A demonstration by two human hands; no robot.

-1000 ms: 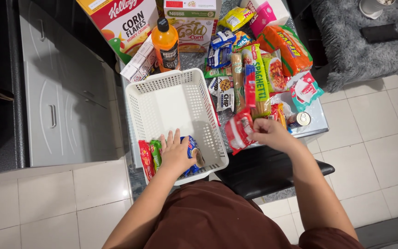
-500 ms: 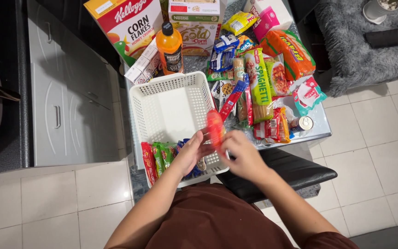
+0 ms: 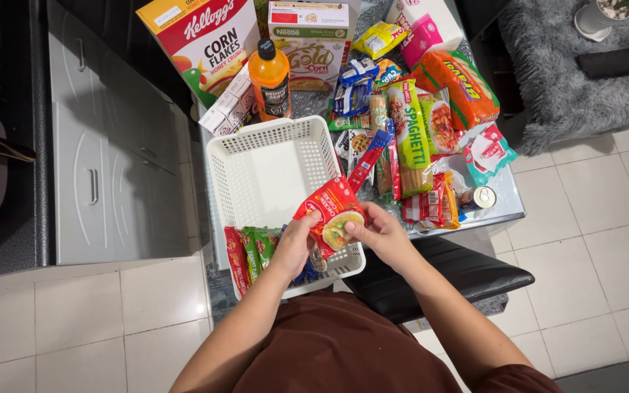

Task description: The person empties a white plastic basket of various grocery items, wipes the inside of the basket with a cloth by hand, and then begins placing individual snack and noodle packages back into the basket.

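1. Both hands are now meeting over the near right corner of the white plastic basket [image 3: 271, 171]. The left hand [image 3: 294, 244] and the right hand [image 3: 376, 231] are each pinching one edge of a red instant-noodle packet [image 3: 331, 215], thumbs on top.

2. A second ago the left hand was lying inside the basket on the packets there, while the right hand was reaching into the pile on the glass table [image 3: 507, 207] at about 3 o'clock of the basket. The right hand has since been carrying the red packet across to the left.

3. The packet is being held tilted above the basket rim, not yet resting on anything. It is sitting at about 5 o'clock of the basket's middle.

4. In the near end of the basket, red and green noodle packets [image 3: 250, 251] are already standing on edge in a row, at 9 o'clock of the left hand. The rest of the basket floor is showing bare.

5. The move suggests that sorting from pile to basket is continuing, with most goods still outside it.

6. Still on the table: a spaghetti pack [image 3: 410, 138] at 1 o'clock of the held packet, an orange drink bottle [image 3: 271, 80] at 12 o'clock of the basket, a cereal box [image 3: 205, 40] beyond it, and a small tin can [image 3: 483, 197] at 3 o'clock.
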